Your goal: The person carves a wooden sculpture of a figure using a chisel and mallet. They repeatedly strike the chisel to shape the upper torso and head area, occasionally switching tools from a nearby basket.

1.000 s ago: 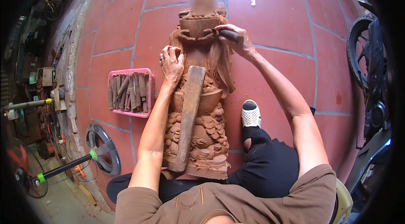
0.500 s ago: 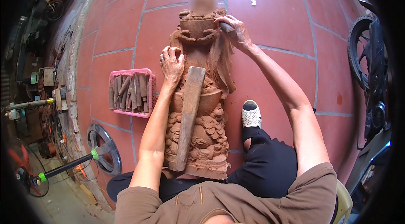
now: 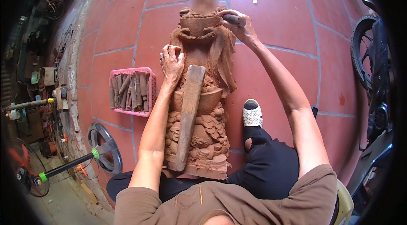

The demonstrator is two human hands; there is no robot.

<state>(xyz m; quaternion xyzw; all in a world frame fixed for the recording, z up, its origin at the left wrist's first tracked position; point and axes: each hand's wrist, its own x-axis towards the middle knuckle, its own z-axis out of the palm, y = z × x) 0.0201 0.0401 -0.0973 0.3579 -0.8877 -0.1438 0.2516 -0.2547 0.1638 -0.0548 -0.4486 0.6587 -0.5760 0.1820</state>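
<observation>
The right hand (image 3: 240, 29) grips a dark-handled tool (image 3: 232, 19) at the far right edge of a reddish-brown carved figure (image 3: 204, 134); the tool's working end is too small to make out. The left hand (image 3: 172, 64), lower and across the figure from the right one, rests at its left edge with fingers bent; whether anything sits under those fingers, one cannot tell.

The carving lies lengthwise on the tiled floor (image 3: 277, 72), between and below the hands, its head end beyond them and its base toward the person's lap. A flat wooden bat (image 3: 192, 117) lies along it, just to the right of the left forearm and below both hands. To the left of the left hand and a little nearer the body stands a pink basket (image 3: 151, 81) of brown, stick-like pieces (image 3: 129, 92). Below the right hand, beside the carving, is a white perforated shoe (image 3: 253, 118) on the person's foot.
</observation>
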